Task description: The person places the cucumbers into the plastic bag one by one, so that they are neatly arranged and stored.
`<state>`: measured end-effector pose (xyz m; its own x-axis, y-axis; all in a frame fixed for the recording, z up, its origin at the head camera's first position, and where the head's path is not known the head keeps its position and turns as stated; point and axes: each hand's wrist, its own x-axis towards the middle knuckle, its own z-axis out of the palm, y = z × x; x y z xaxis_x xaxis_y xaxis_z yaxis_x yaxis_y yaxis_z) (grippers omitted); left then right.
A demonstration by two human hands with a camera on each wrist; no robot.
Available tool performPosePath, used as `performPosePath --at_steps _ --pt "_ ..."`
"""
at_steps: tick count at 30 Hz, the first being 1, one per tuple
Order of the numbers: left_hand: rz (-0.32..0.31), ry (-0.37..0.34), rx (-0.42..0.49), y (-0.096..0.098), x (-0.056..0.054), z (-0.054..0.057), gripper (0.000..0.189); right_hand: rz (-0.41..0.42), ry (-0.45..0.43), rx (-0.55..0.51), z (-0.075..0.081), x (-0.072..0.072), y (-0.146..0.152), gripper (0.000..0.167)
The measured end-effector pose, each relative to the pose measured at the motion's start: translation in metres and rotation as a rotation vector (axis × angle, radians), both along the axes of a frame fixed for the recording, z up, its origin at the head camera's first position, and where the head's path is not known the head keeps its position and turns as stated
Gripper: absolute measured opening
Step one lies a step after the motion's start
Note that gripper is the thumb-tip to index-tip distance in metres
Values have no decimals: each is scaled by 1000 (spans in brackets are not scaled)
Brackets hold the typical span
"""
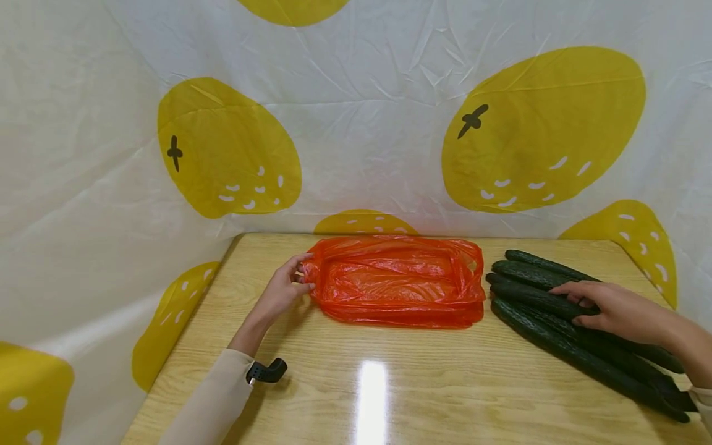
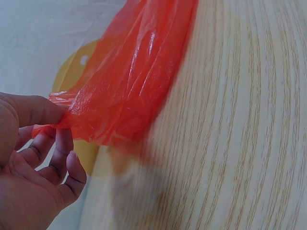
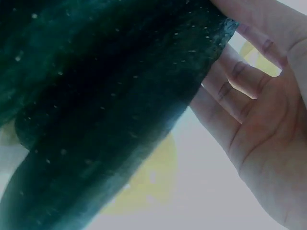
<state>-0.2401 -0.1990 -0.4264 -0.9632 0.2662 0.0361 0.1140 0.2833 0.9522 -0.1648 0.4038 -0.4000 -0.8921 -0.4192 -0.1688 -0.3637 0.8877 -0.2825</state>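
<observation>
A red plastic bag (image 1: 389, 281) lies spread on the table, its thin film wrinkled and its edges raised around a sunken middle. My left hand (image 1: 285, 285) pinches the bag's left end between thumb and fingers; the left wrist view shows the red film (image 2: 129, 81) bunched at the fingertips. To the right of the bag lies a heap of several long dark green cucumbers (image 1: 547, 334). My right hand (image 1: 625, 309) reaches over the heap and grips a cucumber, thumb on the near side and fingers on the far side. Large in the right wrist view, a cucumber (image 3: 124, 120) hides some fingertips.
The wooden table (image 1: 311, 383) carries the bag and cucumbers, with a bright light reflection near its front. A white cloth (image 1: 367, 148) printed with yellow fruit hangs behind and along the left side. A black wrist device (image 1: 267, 371) sits at my left cuff.
</observation>
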Motion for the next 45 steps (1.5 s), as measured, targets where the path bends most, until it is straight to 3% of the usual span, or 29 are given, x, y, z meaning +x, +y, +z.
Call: performPosePath --at_steps 1,10,17,24,27,36,45 --pt "-2 -7 1 1 2 4 64 5 9 2 1 0 0 57" --pt "-8 -1 1 0 2 3 64 30 153 -2 8 0 -2 50" --pt "-15 0 -8 0 1 2 63 31 168 -48 20 -3 -11 50" --pt "-5 1 -22 -7 -15 -22 64 92 247 -141 32 -8 -22 51" --pt "1 15 -24 -8 -17 -25 64 116 270 -169 36 -11 -27 51" --pt "8 33 -36 -8 -16 -24 62 191 291 -244 45 -20 -41 54" --pt "12 23 -32 -7 -15 -22 62 202 282 -268 55 -27 -58 54"
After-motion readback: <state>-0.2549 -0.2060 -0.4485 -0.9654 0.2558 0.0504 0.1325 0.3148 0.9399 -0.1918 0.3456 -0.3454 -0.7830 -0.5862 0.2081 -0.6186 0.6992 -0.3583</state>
